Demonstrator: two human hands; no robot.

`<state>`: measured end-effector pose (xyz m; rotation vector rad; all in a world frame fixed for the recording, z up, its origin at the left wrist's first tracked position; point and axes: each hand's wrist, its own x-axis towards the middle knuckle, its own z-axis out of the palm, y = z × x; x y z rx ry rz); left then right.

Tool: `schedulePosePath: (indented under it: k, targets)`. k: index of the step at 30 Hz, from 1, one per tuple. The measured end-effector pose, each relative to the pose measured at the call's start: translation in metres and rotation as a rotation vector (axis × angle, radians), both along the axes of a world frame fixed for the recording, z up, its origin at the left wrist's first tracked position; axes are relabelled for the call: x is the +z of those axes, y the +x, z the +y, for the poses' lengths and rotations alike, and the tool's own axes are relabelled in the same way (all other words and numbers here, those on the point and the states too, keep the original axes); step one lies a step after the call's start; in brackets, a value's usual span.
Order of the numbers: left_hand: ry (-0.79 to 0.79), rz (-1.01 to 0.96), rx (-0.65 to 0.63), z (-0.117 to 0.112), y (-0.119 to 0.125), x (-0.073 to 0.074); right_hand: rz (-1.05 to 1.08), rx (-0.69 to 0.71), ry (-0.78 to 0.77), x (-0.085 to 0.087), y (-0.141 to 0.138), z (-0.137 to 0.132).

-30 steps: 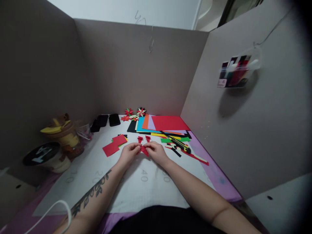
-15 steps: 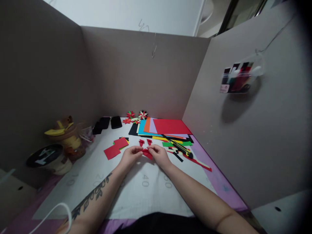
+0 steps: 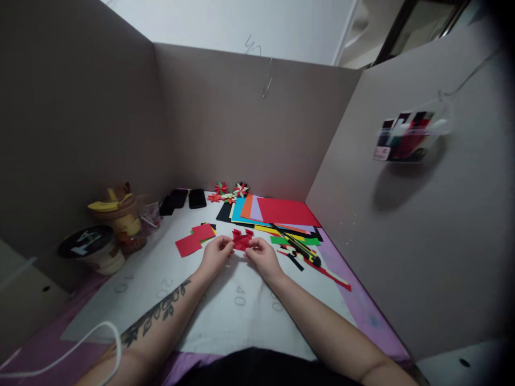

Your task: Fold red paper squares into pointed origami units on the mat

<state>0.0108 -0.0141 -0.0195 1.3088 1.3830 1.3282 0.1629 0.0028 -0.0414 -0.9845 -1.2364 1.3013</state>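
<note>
A small piece of folded red paper (image 3: pixel 242 241) is held between both hands above the white sheet. My left hand (image 3: pixel 218 253) pinches its left edge. My right hand (image 3: pixel 261 255) pinches its right edge, with the thumb toward the middle. Two folded points stand up at the top of the paper. Left of my left hand lie red paper squares (image 3: pixel 189 245), overlapping, with a little green and black under them. To the right of my right hand is a black and yellow cutter knife (image 3: pixel 303 251), lying on paper strips (image 3: pixel 292 259).
Coloured paper sheets (image 3: pixel 287 212) lie stacked at the back right, beside folded paper stars (image 3: pixel 240 189). Black flat objects (image 3: pixel 197 199) rest at the back left. Pots (image 3: pixel 94 246) stand on the left. A clear pouch (image 3: pixel 410 136) hangs on the right wall. A white cable (image 3: pixel 116 343) curves at lower left.
The red paper has opened out flatter between my hands, its two upper points now joined visibly to the middle. My fingers have shifted to its side edges. The camera view has turned slightly.
</note>
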Motion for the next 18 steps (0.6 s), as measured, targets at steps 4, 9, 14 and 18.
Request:
schedulePosePath:
  k: [4,9,14,18]
  targets:
    - [-0.011,-0.054,-0.038,-0.0019,0.0055,-0.0015,-0.028,-0.083,0.114,-0.003,-0.0023,-0.0006]
    - [-0.011,-0.084,-0.033,-0.0032,0.0087,-0.0011,0.116,0.001,0.013,0.0012,0.0008,-0.0023]
    - [0.058,-0.016,-0.033,-0.0063,0.006,0.0024,0.303,0.086,-0.204,0.0021,0.0043,-0.0016]
    - [0.099,0.068,-0.05,-0.0102,0.0054,0.0044,0.322,0.118,-0.225,0.0035,0.0063,-0.0019]
